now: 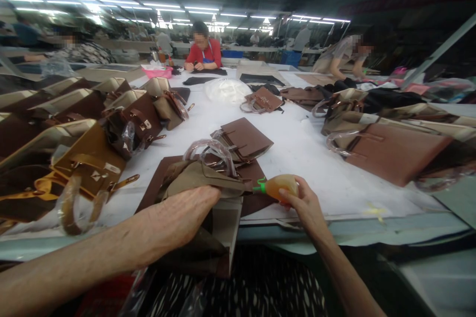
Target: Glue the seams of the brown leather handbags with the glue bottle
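Observation:
My right hand is wrapped round a soft squeeze bottle of amber liquid, tilted on its side. Its green nozzle points left, at the edge of an olive-brown lining. That lining belongs to a brown handbag at the table's front edge, partly turned out. My left hand grips the lining from the near side, its fingers mostly hidden in the folds. Plastic-wrapped handles arch up just behind it. A brown bag panel with a strap lies farther back.
Rows of brown bags and a mustard bag crowd the left. More brown bags stand at right. A white plastic bundle lies mid-table. Co-workers, one in a red top, work across the table.

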`<state>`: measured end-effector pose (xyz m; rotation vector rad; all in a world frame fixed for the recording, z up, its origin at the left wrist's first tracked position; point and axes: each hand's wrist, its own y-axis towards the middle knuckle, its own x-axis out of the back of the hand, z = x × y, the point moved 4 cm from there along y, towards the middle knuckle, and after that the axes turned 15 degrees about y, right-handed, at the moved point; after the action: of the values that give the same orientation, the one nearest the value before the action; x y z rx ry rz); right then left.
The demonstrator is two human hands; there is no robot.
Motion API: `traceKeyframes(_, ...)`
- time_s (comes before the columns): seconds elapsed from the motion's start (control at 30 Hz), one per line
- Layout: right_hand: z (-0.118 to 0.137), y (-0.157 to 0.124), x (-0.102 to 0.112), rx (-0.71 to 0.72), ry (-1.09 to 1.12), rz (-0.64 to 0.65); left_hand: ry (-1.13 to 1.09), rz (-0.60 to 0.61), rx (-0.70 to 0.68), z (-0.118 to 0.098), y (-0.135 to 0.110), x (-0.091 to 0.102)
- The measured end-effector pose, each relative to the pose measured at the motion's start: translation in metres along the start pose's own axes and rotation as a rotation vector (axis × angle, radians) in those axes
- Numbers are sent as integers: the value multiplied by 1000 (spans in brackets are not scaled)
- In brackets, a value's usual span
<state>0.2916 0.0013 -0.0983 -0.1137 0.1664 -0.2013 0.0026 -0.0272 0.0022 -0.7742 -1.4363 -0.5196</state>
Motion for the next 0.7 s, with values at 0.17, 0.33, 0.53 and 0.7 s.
traceKeyframes(0.17, 2, -2, 2, -47, -18, 18, -18, 15, 7, 0, -3, -5)
traceKeyframes(0.33, 9, -9, 0, -98, -36, 60, 11, 36, 29, 0, -3, -10)
traceKeyframes(0.53, 8, -14, 1, -150, -40, 69, -19, 49, 46, 2, -18, -23)
traceKeyframes(0.7, -1, -18, 7, -178, -3, 21, -23, 61, 33, -6, -28, -16)
